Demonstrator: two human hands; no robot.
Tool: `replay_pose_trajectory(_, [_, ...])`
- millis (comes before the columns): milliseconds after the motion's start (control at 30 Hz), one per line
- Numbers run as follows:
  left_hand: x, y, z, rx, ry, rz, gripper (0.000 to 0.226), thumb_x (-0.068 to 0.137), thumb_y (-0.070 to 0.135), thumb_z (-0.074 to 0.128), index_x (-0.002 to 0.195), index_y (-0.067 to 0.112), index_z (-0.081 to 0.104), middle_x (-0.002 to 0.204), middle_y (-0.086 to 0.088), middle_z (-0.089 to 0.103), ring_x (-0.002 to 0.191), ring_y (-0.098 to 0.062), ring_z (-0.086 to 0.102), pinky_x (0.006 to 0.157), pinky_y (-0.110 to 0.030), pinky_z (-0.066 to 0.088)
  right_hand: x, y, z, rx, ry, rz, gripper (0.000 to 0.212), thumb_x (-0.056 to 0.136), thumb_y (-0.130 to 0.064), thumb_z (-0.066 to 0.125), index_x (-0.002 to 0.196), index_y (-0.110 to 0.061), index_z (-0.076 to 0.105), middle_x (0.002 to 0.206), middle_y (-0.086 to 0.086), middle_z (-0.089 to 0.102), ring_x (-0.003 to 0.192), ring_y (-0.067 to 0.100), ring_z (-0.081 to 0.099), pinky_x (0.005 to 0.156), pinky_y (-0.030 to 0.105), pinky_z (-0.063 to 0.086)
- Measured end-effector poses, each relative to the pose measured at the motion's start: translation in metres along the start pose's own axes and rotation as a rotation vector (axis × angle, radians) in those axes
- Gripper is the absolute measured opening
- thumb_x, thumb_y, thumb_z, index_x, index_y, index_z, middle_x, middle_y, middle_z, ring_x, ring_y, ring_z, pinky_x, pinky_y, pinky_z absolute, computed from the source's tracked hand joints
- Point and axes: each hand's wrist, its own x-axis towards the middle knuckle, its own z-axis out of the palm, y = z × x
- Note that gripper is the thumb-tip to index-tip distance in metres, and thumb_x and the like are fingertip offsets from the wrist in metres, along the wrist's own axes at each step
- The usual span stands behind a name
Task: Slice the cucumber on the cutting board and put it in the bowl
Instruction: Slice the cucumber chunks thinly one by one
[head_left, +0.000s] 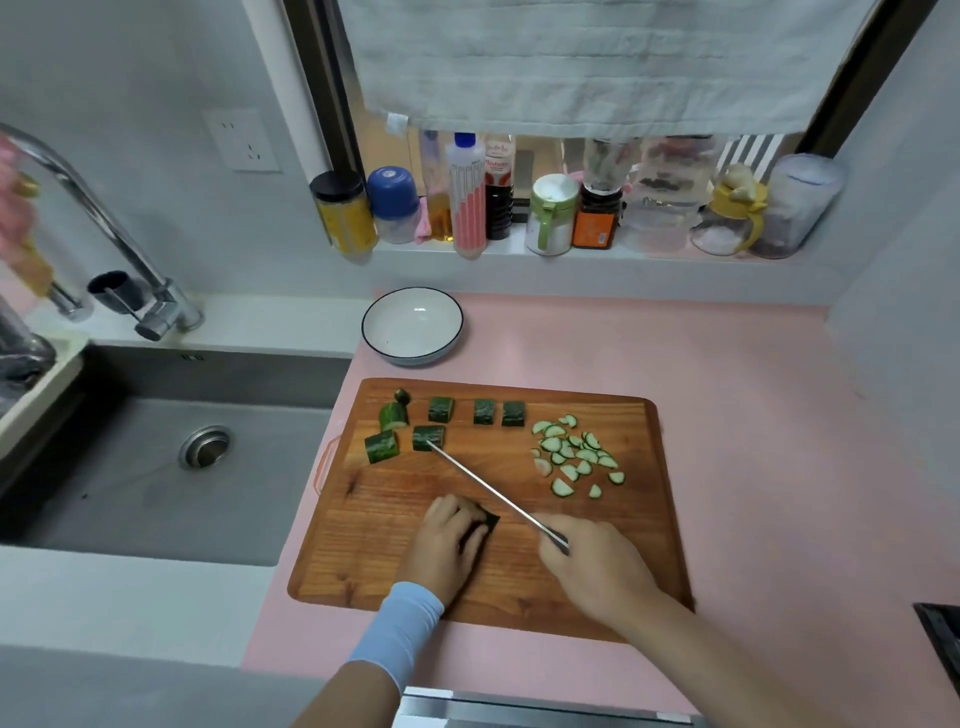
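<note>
Left hand (447, 543) curls over a cucumber piece (487, 521) on the board (363, 545); right hand (597, 564) grips the knife (483, 486), tip by the chunks (440, 409). Slices (571, 454) lie right; bowl (412, 325) stands beyond, sink (130, 467) left.

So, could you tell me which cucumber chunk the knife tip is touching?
The right-hand chunk of the front pair; the knife tip meets it, the others lie clear.
</note>
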Motion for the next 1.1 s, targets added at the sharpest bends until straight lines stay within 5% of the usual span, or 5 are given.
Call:
replay_pose_trajectory(267, [-0.006, 0.001, 0.006, -0.041, 0.104, -0.003, 0.014, 0.090, 0.019, 0.061, 0.092, 0.011, 0.072, 0.097, -0.001, 0.066, 0.093, -0.019, 0.059, 0.091, -0.020, 0.045, -0.009, -0.002, 0.008, -0.156, 0.047, -0.085, 0.040, 0.100, -0.041, 0.050, 0.139, -0.046, 0.058, 0.112, -0.014, 0.075, 0.102, 0.010, 0.068, 0.087, 0.028, 0.052])
replay_pose_trajectory(700, [-0.010, 0.007, 0.008, -0.030, 0.180, -0.073, 0.026, 0.089, 0.021, 0.055, 0.090, 0.004, 0.074, 0.094, -0.008, 0.070, 0.096, -0.017, 0.059, 0.096, -0.014, 0.042, -0.030, 0.003, 0.004, -0.195, 0.070, -0.142, 0.042, 0.100, -0.043, 0.047, 0.142, -0.047, 0.054, 0.099, -0.014, 0.074, 0.089, 0.010, 0.068, 0.076, 0.026, 0.054])
replay_pose_trajectory(1100, [-0.009, 0.008, 0.009, -0.023, 0.205, -0.036, 0.012, 0.089, 0.016, 0.063, 0.092, 0.010, 0.073, 0.091, -0.003, 0.067, 0.090, -0.014, 0.059, 0.093, -0.008, 0.039, -0.033, 0.012, -0.006, -0.093, -0.007, -0.128, 0.040, 0.101, -0.037, 0.047, 0.138, -0.048, 0.055, 0.088, -0.017, 0.072, 0.080, 0.009, 0.067, 0.074, 0.026, 0.056])
